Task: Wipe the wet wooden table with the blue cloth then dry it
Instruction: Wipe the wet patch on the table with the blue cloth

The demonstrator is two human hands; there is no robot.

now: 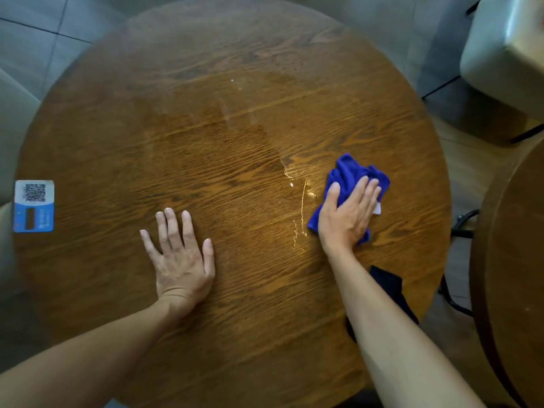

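From the head view, I am in the wiping step: my right hand [347, 210] presses the blue cloth [351, 175] flat on the round wooden bench [235, 304], at its right part. The fingers are spread quite wide on top of the cloth and are not closed around it; the cloth is bunched under the palm, with one corner sticking out toward the far side. My left hand [179, 257] lies open and flat on the bare wood, near the middle of the near half, and holds nothing. Just left of the cloth I see shining water streaks [301, 213], and a darker wet patch [223, 136] spreads toward the centre. I think the next move calls for pushing the cloth leftward through these streaks with steady pressure. Drying is not yet begun.
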